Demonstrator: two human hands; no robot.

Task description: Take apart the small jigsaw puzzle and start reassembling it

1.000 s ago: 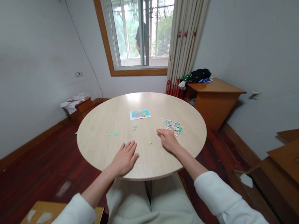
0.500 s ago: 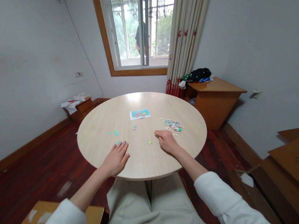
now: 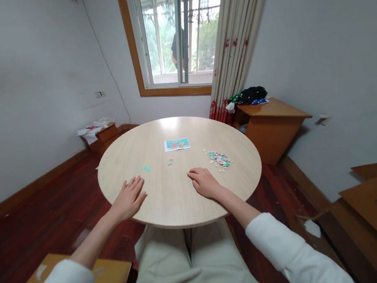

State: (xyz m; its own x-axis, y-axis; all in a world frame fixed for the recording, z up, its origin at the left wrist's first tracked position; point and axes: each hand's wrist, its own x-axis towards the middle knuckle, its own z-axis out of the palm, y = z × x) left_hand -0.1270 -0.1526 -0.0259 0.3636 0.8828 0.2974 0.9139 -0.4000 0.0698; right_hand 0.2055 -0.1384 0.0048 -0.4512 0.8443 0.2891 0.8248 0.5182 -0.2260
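My left hand (image 3: 129, 198) lies flat near the front left of the round table, fingers stretched out. Whether a piece is under its palm is hidden. My right hand (image 3: 206, 182) has its fingers together and bent down at the tabletop, their tips on a small yellow-green puzzle piece (image 3: 185, 174), mostly covered. Beyond my left hand lie a teal puzzle piece cluster (image 3: 147, 168) and a smaller teal piece (image 3: 139, 169). A small multicoloured piece group (image 3: 170, 162) sits near the middle. Right of my right hand is a loose pile of puzzle pieces (image 3: 219, 158).
A picture sheet (image 3: 177, 144) with a teal cartoon print lies toward the back of the round table (image 3: 168, 210). A wooden cabinet (image 3: 270, 124) with cloths on top stands at the back right. Behind the window (image 3: 161, 37) a person is partly visible.
My left hand has slid left; the teal piece at its fingertips no longer shows. My right hand has moved left onto the yellow-green piece, which now sits slightly farther away.
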